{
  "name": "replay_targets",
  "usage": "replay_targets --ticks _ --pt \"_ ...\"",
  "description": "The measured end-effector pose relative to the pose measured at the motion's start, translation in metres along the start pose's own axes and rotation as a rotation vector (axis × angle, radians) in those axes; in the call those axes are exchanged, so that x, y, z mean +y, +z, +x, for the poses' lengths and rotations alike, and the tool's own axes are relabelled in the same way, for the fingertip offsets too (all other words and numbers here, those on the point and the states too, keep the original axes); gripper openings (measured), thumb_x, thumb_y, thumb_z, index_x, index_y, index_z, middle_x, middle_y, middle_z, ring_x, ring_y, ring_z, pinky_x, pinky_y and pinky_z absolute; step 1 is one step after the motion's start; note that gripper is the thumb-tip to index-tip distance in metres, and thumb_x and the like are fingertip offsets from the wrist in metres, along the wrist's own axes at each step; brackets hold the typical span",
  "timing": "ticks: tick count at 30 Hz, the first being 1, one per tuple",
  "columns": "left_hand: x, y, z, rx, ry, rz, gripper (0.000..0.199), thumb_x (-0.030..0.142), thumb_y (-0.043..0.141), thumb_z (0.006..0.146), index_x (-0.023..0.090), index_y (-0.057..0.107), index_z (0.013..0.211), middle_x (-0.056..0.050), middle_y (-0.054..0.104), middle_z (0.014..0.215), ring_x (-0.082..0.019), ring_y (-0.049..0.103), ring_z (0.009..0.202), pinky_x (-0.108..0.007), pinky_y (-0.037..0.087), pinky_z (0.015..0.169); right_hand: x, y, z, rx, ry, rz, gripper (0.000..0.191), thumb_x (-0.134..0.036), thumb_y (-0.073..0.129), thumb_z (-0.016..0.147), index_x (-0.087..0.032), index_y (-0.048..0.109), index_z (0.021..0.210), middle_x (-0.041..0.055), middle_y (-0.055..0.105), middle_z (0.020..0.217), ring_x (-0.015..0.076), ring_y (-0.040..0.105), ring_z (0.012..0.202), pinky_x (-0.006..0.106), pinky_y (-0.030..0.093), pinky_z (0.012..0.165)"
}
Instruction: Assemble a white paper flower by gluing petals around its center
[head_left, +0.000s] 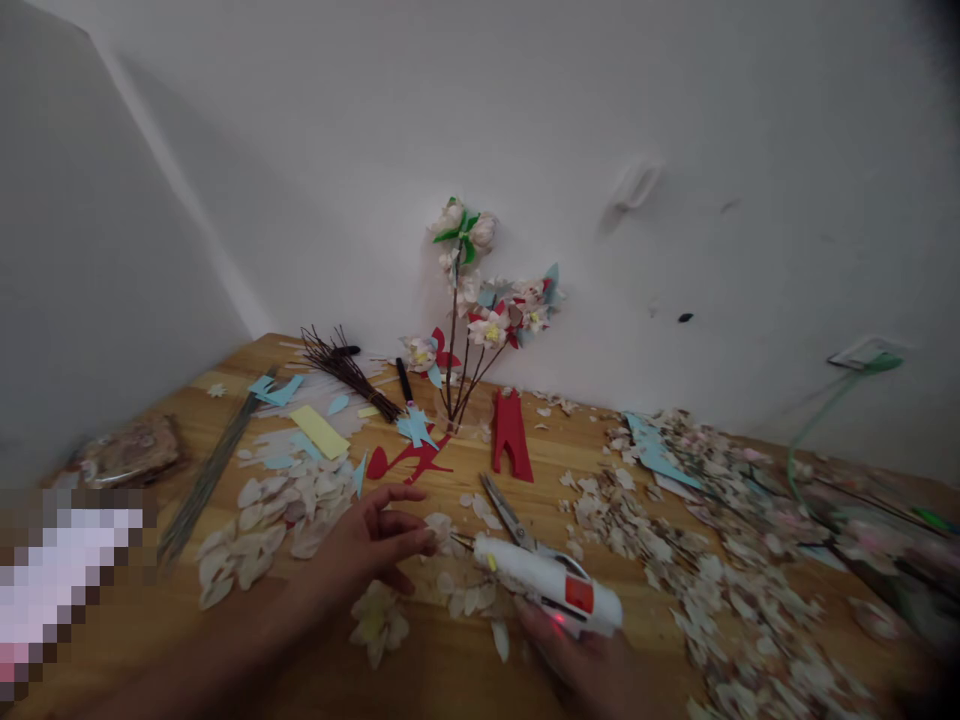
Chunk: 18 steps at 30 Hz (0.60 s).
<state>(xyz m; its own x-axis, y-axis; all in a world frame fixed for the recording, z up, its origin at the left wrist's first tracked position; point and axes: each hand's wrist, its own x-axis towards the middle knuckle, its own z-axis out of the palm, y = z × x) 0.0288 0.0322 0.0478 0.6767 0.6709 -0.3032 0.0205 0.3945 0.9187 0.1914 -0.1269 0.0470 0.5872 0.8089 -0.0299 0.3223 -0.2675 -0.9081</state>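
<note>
My right hand [574, 655] is wrapped round a white hot glue gun [544, 580] with a red patch on its side and a small red light glowing below. The gun's nozzle points left, close to a pale petal [440, 530]. My left hand [382, 540] pinches that petal between thumb and fingertips. Below the left hand lies a white flower [379, 622] with a yellowish centre. Scissors [506, 512] rest behind the gun, partly hidden by it. Loose petals [469, 597] are scattered under both hands.
Stems with paper flowers [489, 330] stand upright near the wall. Red paper [511, 435], a yellow paper strip [321, 430], a bundle of brown twigs [352, 378] and grey wires [217, 460] lie around. Dried petals [720, 590] cover the right side; a petal pile [259, 525] is left.
</note>
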Motion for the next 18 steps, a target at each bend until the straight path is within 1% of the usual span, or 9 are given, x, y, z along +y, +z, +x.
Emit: replay_targets --ticks 2,5,7,10,13,15,18 --pt "0.0008 0.0012 -0.0015 0.005 0.004 -0.003 0.050 0.032 0.078 0.058 0.021 0.051 0.099 0.002 0.067 0.067 -0.021 0.066 0.073 -0.023 0.050 0.043 -0.0010 -0.0009 -0.0018 0.008 0.062 -0.023 0.060 -0.077 0.057 0.057 -0.021 0.073 0.075 0.0094 0.076 0.085 0.0313 0.067 0.091 0.038 0.051 0.086" --pt "0.0015 0.0029 -0.0036 0.015 0.015 -0.020 0.049 0.031 0.078 0.059 0.021 0.052 0.099 0.002 0.066 0.066 -0.021 0.066 0.073 -0.023 0.050 0.042 -0.0032 -0.0002 -0.0041 -0.002 0.116 -0.023 0.057 -0.075 0.059 0.056 -0.022 0.072 0.073 0.0084 0.076 0.083 0.0308 0.068 0.086 0.036 0.054 0.080" --pt "0.0014 0.0035 -0.0044 0.019 0.024 -0.021 0.048 0.030 0.078 0.059 0.021 0.053 0.099 0.002 0.066 0.066 -0.022 0.066 0.073 -0.022 0.050 0.042 -0.0051 0.0018 -0.0047 -0.010 0.118 -0.005 0.058 -0.076 0.058 0.056 -0.022 0.072 0.073 0.0087 0.076 0.086 0.0304 0.069 0.085 0.035 0.055 0.078" --pt "0.0013 0.0036 -0.0047 0.012 0.032 -0.012 0.049 0.030 0.078 0.059 0.022 0.053 0.099 0.002 0.065 0.066 -0.021 0.066 0.072 -0.023 0.050 0.041 -0.0065 0.0043 -0.0040 -0.019 0.092 0.024 0.063 -0.078 0.056 0.057 -0.021 0.072 0.076 0.0094 0.076 0.088 0.0307 0.068 0.088 0.037 0.054 0.080" --pt "0.0016 0.0036 -0.0049 -0.004 0.032 -0.004 0.049 0.030 0.077 0.059 0.022 0.052 0.100 0.003 0.064 0.065 -0.021 0.066 0.072 -0.024 0.052 0.043 -0.0053 0.0026 -0.0023 -0.006 0.096 0.017 0.064 -0.078 0.056 0.056 -0.021 0.073 0.080 0.0099 0.075 0.090 0.0312 0.068 0.089 0.037 0.054 0.080" --pt "0.0019 0.0037 -0.0050 -0.008 0.034 0.005 0.049 0.030 0.077 0.059 0.023 0.052 0.100 0.004 0.064 0.065 -0.021 0.065 0.073 -0.024 0.052 0.043 -0.0037 -0.0004 -0.0010 -0.030 0.115 -0.018 0.060 -0.075 0.059 0.056 -0.021 0.073 0.079 0.0102 0.075 0.092 0.0316 0.068 0.090 0.036 0.055 0.079" --pt "0.0019 0.0038 -0.0052 -0.005 0.042 0.018 0.051 0.031 0.078 0.058 0.023 0.051 0.101 0.004 0.064 0.065 -0.019 0.064 0.070 -0.024 0.051 0.043 -0.0023 -0.0030 -0.0003 -0.103 0.125 -0.023 0.057 -0.072 0.062 0.057 -0.020 0.073 0.080 0.0104 0.075 0.091 0.0319 0.068 0.091 0.037 0.055 0.079"
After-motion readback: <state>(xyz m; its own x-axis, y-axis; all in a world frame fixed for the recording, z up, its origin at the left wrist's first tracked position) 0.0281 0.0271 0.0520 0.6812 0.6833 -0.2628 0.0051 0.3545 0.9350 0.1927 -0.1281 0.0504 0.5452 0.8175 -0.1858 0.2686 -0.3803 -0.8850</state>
